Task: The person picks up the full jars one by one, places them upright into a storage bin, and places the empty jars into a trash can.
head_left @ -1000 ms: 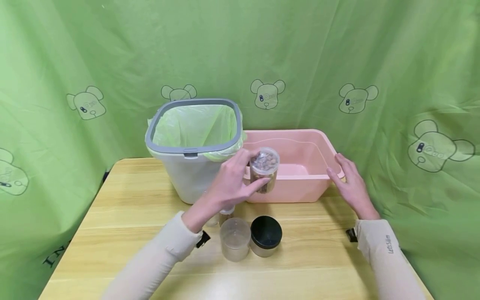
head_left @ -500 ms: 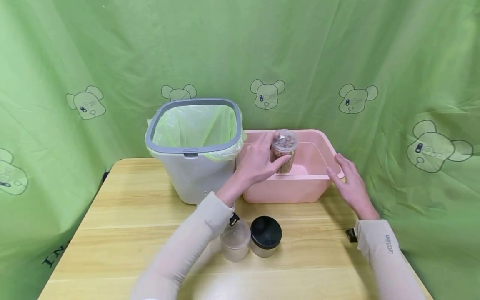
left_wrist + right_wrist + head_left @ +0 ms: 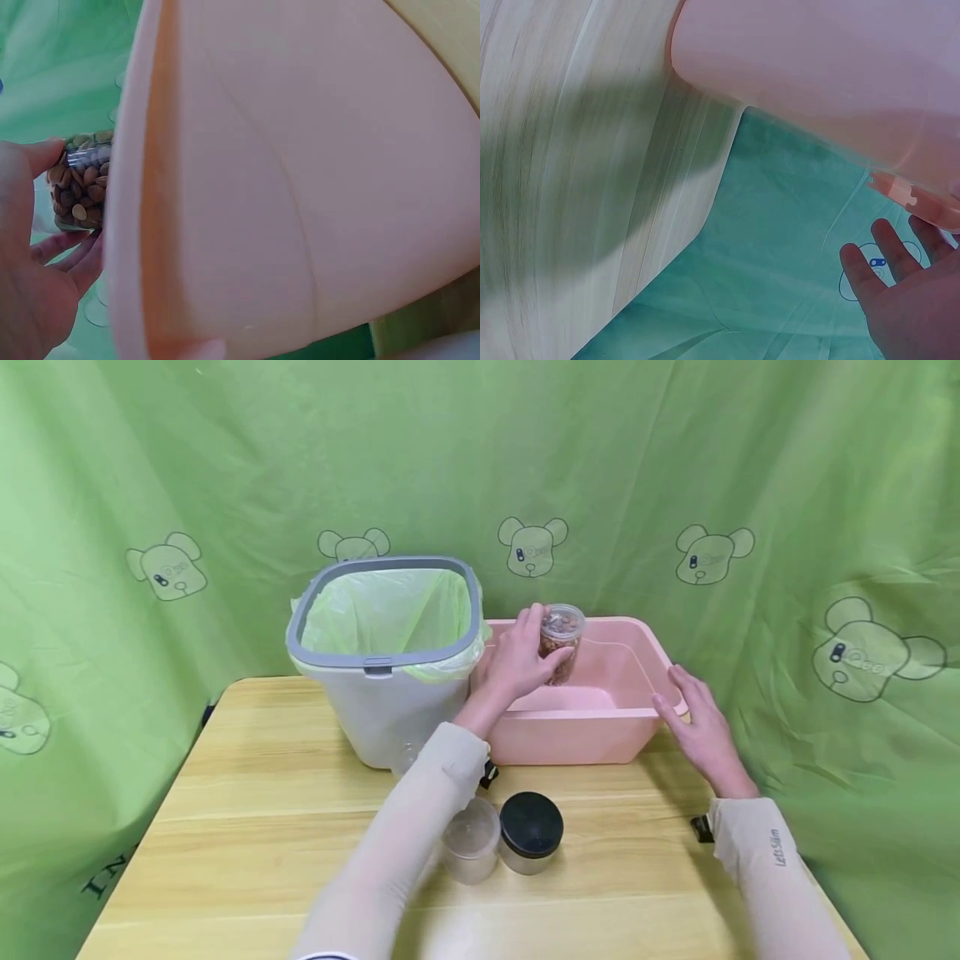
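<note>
A clear lidded jar of brown nuts (image 3: 562, 643) is in my left hand (image 3: 517, 660), held between thumb and fingers above the pink basin (image 3: 577, 739). In the left wrist view the nuts show through the jar's side (image 3: 81, 180), partly behind the basin's rim. My right hand (image 3: 697, 722) touches the basin's right front corner. Its thumb lies over the rim while the fingers spread along the outside, straight in the right wrist view. A clear tub (image 3: 471, 843) and a clear jar with a black lid (image 3: 531, 831) stand side by side on the table, nearer me.
Left of the basin, a grey-white bin (image 3: 375, 718) with a green liner bag (image 3: 390, 610) stands taller than it. Another small clear container (image 3: 405, 756) shows at the bin's foot, partly behind my left sleeve. A green curtain (image 3: 615, 468) hangs around the wooden table (image 3: 247, 793).
My left hand has carried the jar of nuts from in front of the basin's near side to the right and farther back, over the basin. The right hand has stayed at the corner.
</note>
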The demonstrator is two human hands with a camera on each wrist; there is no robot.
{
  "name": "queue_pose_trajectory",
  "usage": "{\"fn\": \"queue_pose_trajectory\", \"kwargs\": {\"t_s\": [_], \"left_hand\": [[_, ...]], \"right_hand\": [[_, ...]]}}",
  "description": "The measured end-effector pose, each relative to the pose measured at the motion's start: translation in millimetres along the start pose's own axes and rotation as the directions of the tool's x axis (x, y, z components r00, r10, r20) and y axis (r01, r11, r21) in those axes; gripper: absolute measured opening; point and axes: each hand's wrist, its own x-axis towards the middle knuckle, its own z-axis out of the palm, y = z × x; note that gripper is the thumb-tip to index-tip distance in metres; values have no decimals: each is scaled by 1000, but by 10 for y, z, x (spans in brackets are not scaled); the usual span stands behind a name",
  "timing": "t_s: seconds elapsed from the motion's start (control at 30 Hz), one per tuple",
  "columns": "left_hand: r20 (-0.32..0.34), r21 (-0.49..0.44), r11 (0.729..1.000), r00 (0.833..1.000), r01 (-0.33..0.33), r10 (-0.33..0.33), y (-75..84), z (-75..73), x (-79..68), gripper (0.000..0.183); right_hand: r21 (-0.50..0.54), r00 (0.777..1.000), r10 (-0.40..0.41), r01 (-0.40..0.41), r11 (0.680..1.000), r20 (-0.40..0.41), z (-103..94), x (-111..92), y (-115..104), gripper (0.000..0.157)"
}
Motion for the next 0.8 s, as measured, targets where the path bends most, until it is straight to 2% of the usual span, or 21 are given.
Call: {"fn": "queue_pose_trajectory", "kwargs": {"t_s": [0.2, 0.47, 0.8], "left_hand": [[-15, -31, 999, 999, 34, -34, -135, 77, 60, 64], [-16, -67, 997, 999, 35, -36, -287, 180, 46, 60], [-10, -72, 995, 998, 64, -65, -365, 230, 20, 56]], "right_hand": [[2, 1000, 11, -11, 1000, 6, 4, 4, 0, 69], [3, 1000, 18, -18, 1000, 1, 1, -8, 7, 69], [9, 1000, 11, -11, 1000, -6, 13, -12, 19, 69]]}}
